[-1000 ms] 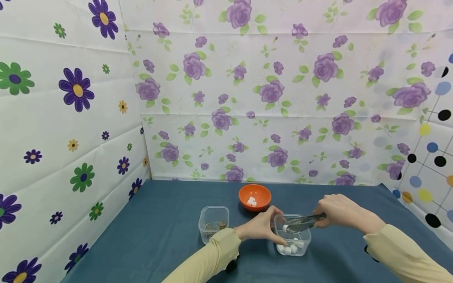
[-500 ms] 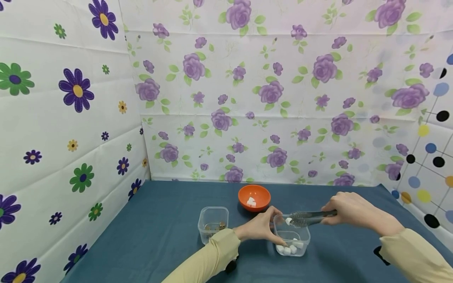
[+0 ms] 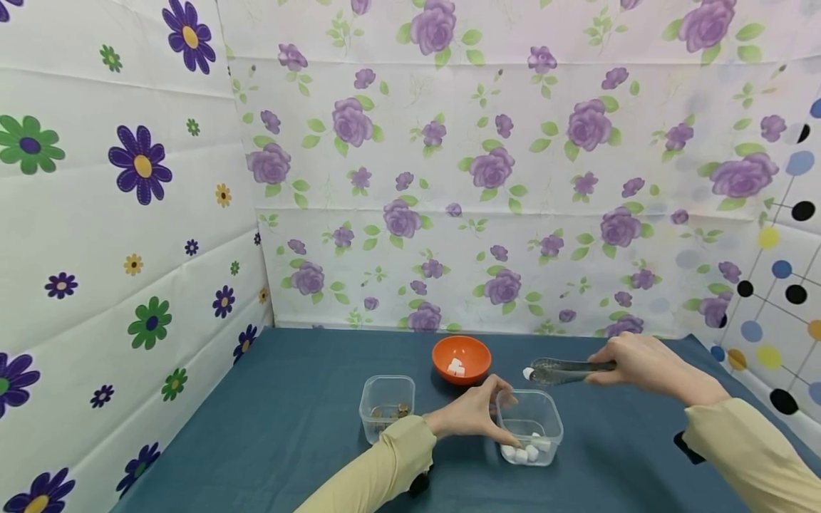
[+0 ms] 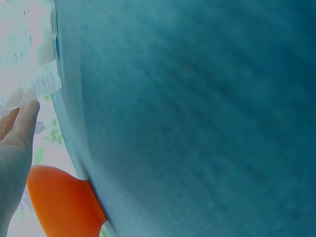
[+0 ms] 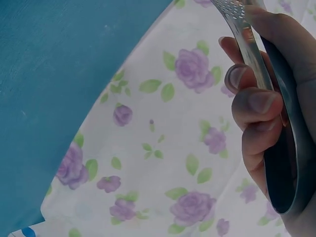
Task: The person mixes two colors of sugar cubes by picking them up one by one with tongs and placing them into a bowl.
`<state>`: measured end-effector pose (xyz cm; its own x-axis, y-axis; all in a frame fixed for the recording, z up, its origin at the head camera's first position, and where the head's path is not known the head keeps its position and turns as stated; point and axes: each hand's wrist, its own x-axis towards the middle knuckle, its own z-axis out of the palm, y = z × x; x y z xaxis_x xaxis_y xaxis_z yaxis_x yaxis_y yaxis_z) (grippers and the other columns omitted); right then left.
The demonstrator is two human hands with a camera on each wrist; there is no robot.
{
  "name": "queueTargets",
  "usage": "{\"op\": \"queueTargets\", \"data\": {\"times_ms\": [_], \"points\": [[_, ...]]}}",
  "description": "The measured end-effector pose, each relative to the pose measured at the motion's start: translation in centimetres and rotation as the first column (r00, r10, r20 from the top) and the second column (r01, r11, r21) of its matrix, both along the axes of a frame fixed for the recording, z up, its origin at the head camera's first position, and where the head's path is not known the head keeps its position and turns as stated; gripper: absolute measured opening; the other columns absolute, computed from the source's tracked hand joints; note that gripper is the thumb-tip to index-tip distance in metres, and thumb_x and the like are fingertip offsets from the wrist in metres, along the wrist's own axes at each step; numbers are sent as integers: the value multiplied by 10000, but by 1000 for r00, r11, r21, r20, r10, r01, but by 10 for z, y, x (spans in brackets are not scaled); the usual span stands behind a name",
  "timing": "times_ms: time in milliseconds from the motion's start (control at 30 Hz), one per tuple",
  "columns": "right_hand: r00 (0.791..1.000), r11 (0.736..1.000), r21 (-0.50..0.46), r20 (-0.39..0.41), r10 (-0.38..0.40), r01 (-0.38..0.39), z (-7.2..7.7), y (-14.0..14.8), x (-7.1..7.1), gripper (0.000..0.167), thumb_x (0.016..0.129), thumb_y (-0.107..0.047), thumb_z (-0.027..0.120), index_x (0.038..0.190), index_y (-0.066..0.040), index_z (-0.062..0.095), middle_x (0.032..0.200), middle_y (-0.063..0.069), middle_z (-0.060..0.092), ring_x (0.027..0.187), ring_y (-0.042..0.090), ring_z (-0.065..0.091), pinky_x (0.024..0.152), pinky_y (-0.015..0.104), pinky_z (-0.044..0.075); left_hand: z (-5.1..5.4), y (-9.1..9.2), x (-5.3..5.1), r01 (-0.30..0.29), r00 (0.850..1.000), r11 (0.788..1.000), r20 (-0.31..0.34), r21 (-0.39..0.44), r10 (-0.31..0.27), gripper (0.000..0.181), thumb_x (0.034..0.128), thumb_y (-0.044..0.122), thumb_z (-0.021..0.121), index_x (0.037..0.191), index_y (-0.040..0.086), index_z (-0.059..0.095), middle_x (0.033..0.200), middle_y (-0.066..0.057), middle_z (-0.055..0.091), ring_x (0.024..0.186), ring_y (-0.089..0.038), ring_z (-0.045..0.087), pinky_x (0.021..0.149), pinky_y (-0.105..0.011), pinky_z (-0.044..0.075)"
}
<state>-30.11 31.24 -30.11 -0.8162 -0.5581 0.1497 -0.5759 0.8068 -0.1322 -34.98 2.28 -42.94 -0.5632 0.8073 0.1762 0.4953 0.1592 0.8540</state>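
- We had the right grip (image 3: 651, 365) closed round the tongs (image 3: 558, 365), thumb on one arm and curled fingers on the other, with the tips pointing left from it.
- At those tips, left of the right grip, we held one white piece (image 3: 528, 373), lifted clear of the box (image 3: 556, 427); the tongs' arms stood close together.
- Our left grip (image 3: 471, 412) was spread round the near side of that box, thumb toward us and fingers at the back, steadying it, we judged, on the surface (image 3: 308, 399).
- Just beyond the left grip's fingers stood the bowl (image 3: 471, 348), where a few white pieces (image 3: 456, 367) already lay.
- Under the left grip's thumb side, several more white pieces (image 3: 521, 454) lay in the box.
- Left of the left grip, partly behind our sleeve (image 3: 391, 456), we saw the other box (image 3: 393, 388) with brown pieces (image 3: 403, 409) inside.
- We judged the work partly done: the piece in the tongs was not yet set down, those in the box seemed left over, and no brown showed in the bowl.
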Motion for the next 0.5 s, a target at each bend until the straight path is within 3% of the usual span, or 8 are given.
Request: {"op": "queueTargets", "data": {"times_ms": [200, 300, 367, 500], "points": [[999, 999, -27, 33, -40, 41, -1, -3, -10, 414, 784, -389, 679, 981, -26, 705, 891, 32, 665, 444, 5, 470, 400, 234, 329, 1, 0, 0, 6, 1000, 1000, 7, 0, -6, 611, 772, 116, 735, 1244, 63, 350, 1205, -40, 498, 1065, -187, 460, 838, -220, 416], [999, 999, -24, 7, -34, 35, 0, -8, -18, 366, 784, -363, 689, 955, -41, 716, 861, 8, 666, 455, 2, 479, 416, 227, 355, 0, 0, 0, 6, 1000, 1000, 6, 2, -6, 621, 773, 112, 734, 1250, 44, 343, 1203, -48, 505, 1071, -193, 460, 836, -220, 417], [1000, 1000, -23, -8, -18, 18, 1, -12, -23, 330, 787, -339, 694, 932, -44, 722, 806, -17, 660, 464, -2, 486, 427, 229, 373, 0, 0, 0, 5, 1000, 1000, 5, 3, -5, 620, 773, 111, 734, 1249, 45, 344, 1198, -45, 510, 1069, -186, 465, 837, -220, 417], [999, 1000, 0, -37, 20, -20, 1, -21, -35, 167, 801, -317, 688, 751, -162, 721, 553, -115, 522, 412, -7, 387, 411, 217, 302, -1, 0, 0, 8, 1000, 1000, 12, 4, -8, 613, 776, 111, 731, 1246, 42, 344, 1195, -48, 515, 1061, -167, 472, 843, -220, 413]]}}
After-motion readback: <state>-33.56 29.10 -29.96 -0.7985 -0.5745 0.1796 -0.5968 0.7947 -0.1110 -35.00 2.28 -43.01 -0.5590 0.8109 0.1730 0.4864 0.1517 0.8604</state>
